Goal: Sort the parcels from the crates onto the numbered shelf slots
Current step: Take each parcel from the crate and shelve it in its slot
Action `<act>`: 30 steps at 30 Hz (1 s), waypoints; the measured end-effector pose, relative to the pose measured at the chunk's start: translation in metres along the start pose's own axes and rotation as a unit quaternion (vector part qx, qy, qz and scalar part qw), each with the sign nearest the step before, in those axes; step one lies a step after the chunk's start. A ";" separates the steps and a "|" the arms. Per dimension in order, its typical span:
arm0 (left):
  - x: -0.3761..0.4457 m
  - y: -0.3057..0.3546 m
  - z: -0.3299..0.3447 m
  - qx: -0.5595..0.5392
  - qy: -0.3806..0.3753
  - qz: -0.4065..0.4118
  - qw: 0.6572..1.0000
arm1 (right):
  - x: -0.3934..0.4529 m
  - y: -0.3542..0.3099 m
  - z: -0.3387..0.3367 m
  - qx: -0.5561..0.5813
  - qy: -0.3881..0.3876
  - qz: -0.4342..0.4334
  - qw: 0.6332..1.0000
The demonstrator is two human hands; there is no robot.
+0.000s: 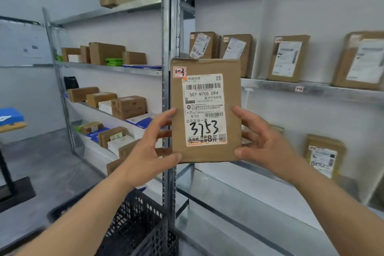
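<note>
Parcel: you hold a flat brown cardboard parcel [206,110] upright in front of the metal shelf post [168,27], label facing you, "3753" handwritten on it and a small "1-3" sticker [180,72] at its top left corner.
Left hand: your left hand [154,147] grips the parcel's lower left edge, thumb on front.
Right hand: your right hand [262,141] grips the lower right edge, fingers curled round it.
Shelf: parcels [287,58] stand on the shelf [311,88] behind.
Crate: a black crate [137,226] sits below your left arm.

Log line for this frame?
left hand: grips | right hand: grips | flat brown cardboard parcel: upright, labelled 3753 | before metal shelf
</note>
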State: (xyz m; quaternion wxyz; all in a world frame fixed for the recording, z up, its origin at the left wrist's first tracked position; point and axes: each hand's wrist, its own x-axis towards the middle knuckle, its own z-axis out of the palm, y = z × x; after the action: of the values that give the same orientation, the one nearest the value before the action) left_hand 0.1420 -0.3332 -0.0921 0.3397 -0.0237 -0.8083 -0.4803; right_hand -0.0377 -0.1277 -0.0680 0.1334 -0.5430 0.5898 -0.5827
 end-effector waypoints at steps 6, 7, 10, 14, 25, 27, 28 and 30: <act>0.045 0.007 0.065 0.002 -0.027 0.025 0.999 | -0.024 0.002 -0.068 -0.016 0.039 -0.006 0.999; 0.053 0.005 0.074 0.001 -0.032 0.029 0.999 | -0.027 0.004 -0.078 -0.023 0.043 -0.006 0.999; 0.079 0.001 0.098 -0.011 -0.048 0.045 0.998 | -0.030 0.008 -0.104 -0.046 0.053 -0.004 0.998; 0.115 -0.011 0.123 -0.034 -0.079 0.056 0.995 | -0.029 0.014 -0.134 -0.079 0.089 0.011 0.993; 0.210 -0.035 0.189 -0.102 -0.162 0.109 0.975 | -0.034 0.012 -0.195 -0.186 0.191 0.035 0.963; 0.222 -0.036 0.203 -0.117 -0.178 0.127 0.969 | -0.040 0.012 -0.202 -0.184 0.211 0.039 0.959; 0.227 -0.037 0.211 -0.124 -0.183 0.136 0.966 | -0.044 0.011 -0.205 -0.185 0.223 0.042 0.956; 0.234 -0.039 0.227 -0.138 -0.194 0.147 0.960 | -0.055 0.010 -0.210 -0.201 0.242 0.049 0.948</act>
State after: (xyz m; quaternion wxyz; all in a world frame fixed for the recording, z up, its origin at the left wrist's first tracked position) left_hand -0.1712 -0.2412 -0.0579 0.2367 -0.2815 -0.7723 -0.5180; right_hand -0.1882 0.0273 -0.0425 -0.0968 -0.3713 0.7351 -0.5590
